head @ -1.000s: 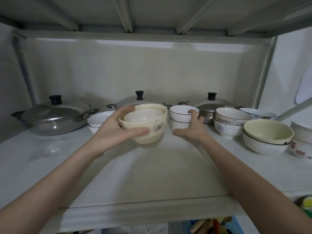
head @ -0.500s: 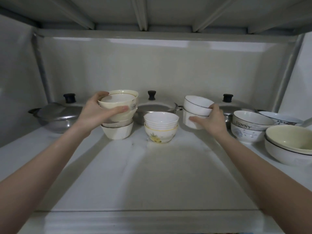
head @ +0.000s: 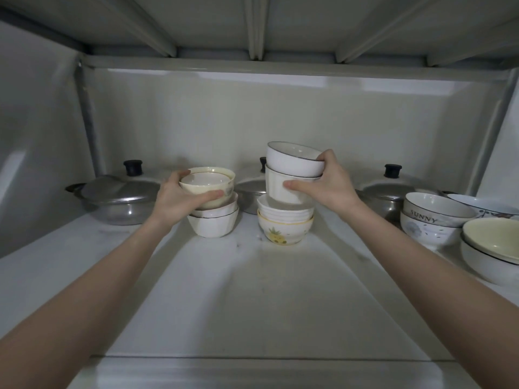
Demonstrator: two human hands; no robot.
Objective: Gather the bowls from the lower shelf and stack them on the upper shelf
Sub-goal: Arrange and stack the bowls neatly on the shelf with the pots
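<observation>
Now both hands work on the shelf point(head: 252, 299) at mid-frame. Left of centre, the left hand point(head: 179, 197) has its grip curled round a cream bowl point(head: 209, 186), thumb at the front, on top of two white bowls point(head: 213, 220). Just right of centre, the right hand point(head: 328, 183) holds a pair of nested white bowls point(head: 289, 175), tilted, over a short stack with a pineapple bowl point(head: 283, 231) at the bottom. Three lidded pots point(head: 118, 197) stand along the back wall, and more bowls point(head: 432, 220) crowd the right edge.
</observation>
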